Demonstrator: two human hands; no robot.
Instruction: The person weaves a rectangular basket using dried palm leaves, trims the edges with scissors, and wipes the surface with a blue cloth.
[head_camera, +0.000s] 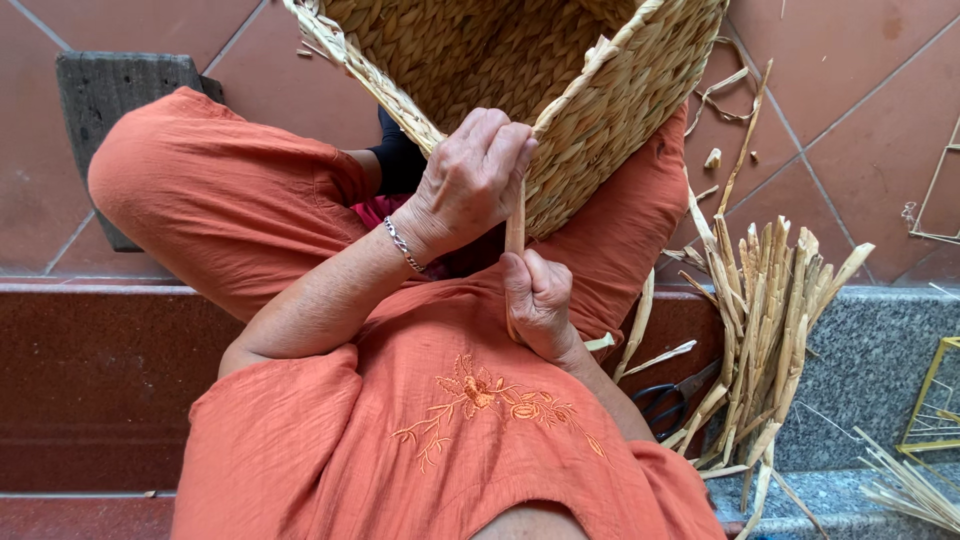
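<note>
**Basket walls woven, rim being worked**

From where I stand, the person sits on a stone step in loose orange clothes, with a large woven basket tipped across the lap, its open mouth facing them. The sides and the part of the bottom I can see are fully plaited in pale dried straw, so the bulk of the weaving looks done. What remains, as far as I can judge, is along the rim: the near edge is wrapped in a lighter binding, and loose ends stick out at the top left and near the upper right corner.

The left hand, a thin bracelet at its wrist, is clenched over the near edge of the basket, fingers curled round the rim and pinching the top of a single flat straw strand. The right hand is closed in a fist round the lower part of that same strand, holding it taut and upright between the two hands, just in front of the chest.

A thick bundle of straw stalks lies on the step at the person's right, with black-handled scissors just beside it (partly tucked under the stalks). Scraps of straw litter the red floor tiles beyond. How much of the far rim is finished I cannot tell; it runs out of view.
</note>
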